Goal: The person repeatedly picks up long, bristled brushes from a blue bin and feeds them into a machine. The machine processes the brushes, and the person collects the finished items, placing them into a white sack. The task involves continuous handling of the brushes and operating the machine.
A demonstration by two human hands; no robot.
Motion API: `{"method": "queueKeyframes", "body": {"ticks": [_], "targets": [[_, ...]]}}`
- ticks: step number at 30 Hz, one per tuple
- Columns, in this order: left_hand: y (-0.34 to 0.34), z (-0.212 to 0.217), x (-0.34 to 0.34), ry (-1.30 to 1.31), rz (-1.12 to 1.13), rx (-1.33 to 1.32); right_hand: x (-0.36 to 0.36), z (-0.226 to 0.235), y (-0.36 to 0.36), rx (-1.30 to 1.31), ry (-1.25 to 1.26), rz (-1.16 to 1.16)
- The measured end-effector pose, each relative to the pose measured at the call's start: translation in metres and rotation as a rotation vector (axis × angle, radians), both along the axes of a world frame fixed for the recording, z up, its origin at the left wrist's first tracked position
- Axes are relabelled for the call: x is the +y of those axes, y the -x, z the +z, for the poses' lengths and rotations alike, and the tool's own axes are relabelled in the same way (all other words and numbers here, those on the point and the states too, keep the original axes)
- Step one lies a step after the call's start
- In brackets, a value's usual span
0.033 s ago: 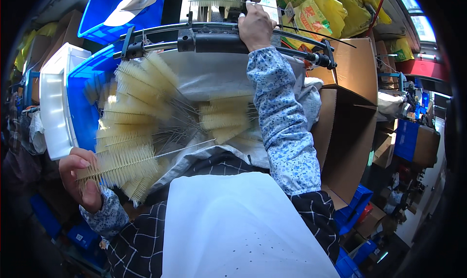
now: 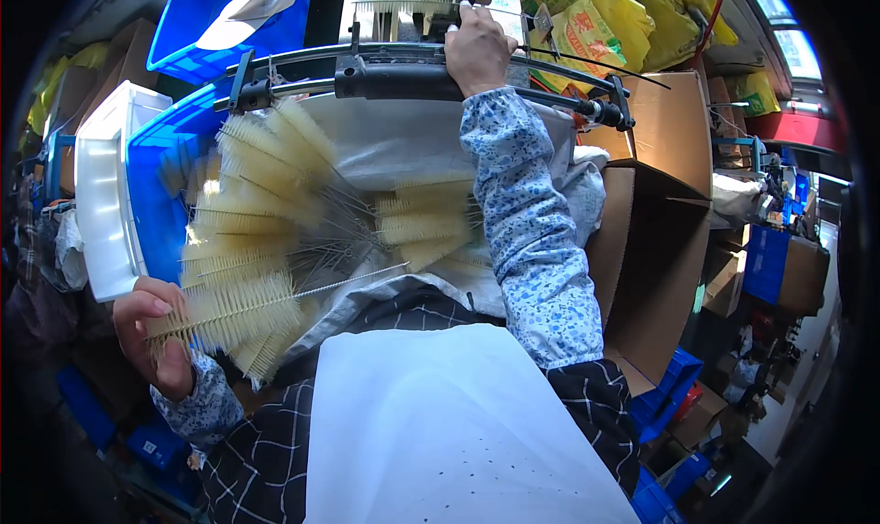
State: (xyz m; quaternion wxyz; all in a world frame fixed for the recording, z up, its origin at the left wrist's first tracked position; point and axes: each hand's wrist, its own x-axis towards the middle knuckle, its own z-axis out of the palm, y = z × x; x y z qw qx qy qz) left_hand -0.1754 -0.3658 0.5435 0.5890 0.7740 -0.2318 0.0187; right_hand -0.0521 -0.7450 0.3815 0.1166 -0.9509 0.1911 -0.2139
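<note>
My left hand (image 2: 156,336) is closed round the bristle end of a pale yellow wire brush (image 2: 234,315), whose twisted wire stem points up to the right. Beside it lies a pile of similar brushes (image 2: 252,189), bristles fanned out and wire stems crossing at the middle. At the far side, my right hand (image 2: 479,49) has its fingers curled at the machine (image 2: 417,31), and what the fingertips grip is hidden. Just left of those fingertips, another pale brush (image 2: 403,1) sits level in the machine, with a thin wire showing to their right.
A metal rail with a black roller (image 2: 399,81) spans the front of the machine. White sheeting (image 2: 394,125) lies under the brushes. Left are blue bins (image 2: 151,194) and a white container (image 2: 115,185); right, an open cardboard box (image 2: 655,267) and yellow sacks (image 2: 596,29).
My right hand and forearm have shifted slightly to the left. The left hand and its brush have hardly moved.
</note>
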Motion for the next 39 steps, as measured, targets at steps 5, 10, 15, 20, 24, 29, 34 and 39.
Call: {"method": "queueKeyframes", "body": {"ticks": [5, 10, 15, 20, 24, 29, 34, 39], "targets": [[-0.001, -0.005, -0.002, 0.013, -0.016, 0.005, 0.001, -0.001, 0.0, 0.054, -0.01, 0.022], [-0.001, -0.004, 0.004, 0.017, -0.02, 0.0, -0.028, -0.006, 0.012, 0.029, 0.003, 0.021], [0.0, -0.003, 0.005, 0.021, 0.016, 0.031, -0.079, -0.002, 0.032, 0.062, -0.001, 0.034], [-0.007, -0.005, 0.008, -0.025, 0.099, 0.089, -0.145, -0.013, 0.046, 0.093, -0.031, 0.052], [-0.011, -0.003, -0.004, -0.016, 0.111, 0.17, -0.179, -0.008, 0.035, 0.135, 0.018, 0.027], [-0.025, 0.0, -0.014, -0.084, -0.01, 0.289, -0.201, 0.002, 0.046, 0.205, 0.348, 0.136], [-0.032, -0.007, -0.014, -0.054, -0.141, 0.377, -0.2, 0.058, 0.116, 0.335, -0.617, 0.268], [-0.031, -0.015, -0.06, -0.06, -0.327, 0.376, -0.063, 0.1, 0.14, 0.545, -0.583, 0.808]]}}
